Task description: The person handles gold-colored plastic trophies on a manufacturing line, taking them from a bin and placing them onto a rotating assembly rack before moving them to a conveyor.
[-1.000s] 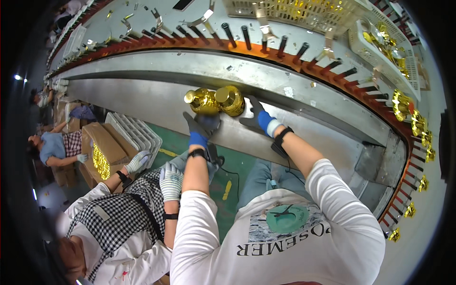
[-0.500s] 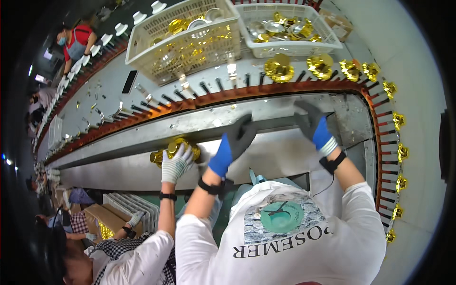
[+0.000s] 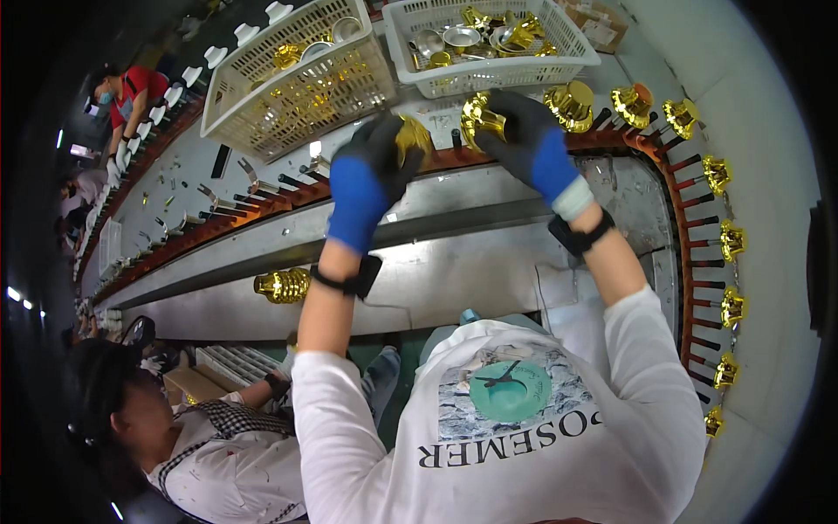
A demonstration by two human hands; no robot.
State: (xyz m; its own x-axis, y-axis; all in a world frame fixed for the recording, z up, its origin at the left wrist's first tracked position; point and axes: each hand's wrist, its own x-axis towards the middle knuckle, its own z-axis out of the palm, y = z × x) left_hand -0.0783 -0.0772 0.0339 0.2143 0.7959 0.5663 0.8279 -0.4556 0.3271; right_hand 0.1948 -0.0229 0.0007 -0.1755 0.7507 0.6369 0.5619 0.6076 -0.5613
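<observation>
Two flared gold cups, one at each hand, lie above the pegged conveyor [image 3: 447, 161], beyond the far edge of the steel desk [image 3: 471, 262]. The left gold cup [image 3: 414, 140] is held in the gloved left hand [image 3: 374, 162], its fingers curled around the side. The right gold cup [image 3: 477, 120] is gripped by the gloved right hand [image 3: 528, 140], fingers bent against its rim; whether it touches a peg cannot be told. A stack of gold cups [image 3: 282, 286] lies sideways on the desk, left of centre, beside the left forearm. Further gold cups [image 3: 632, 103] sit on pegs around the conveyor's right-hand bend. Behind the hands stand a deep white crate [image 3: 301, 92] and a shallower white basket [image 3: 497, 72], both containing metallic pieces. A co-worker in a checked apron [image 3: 231, 417] occupies the near left.
</observation>
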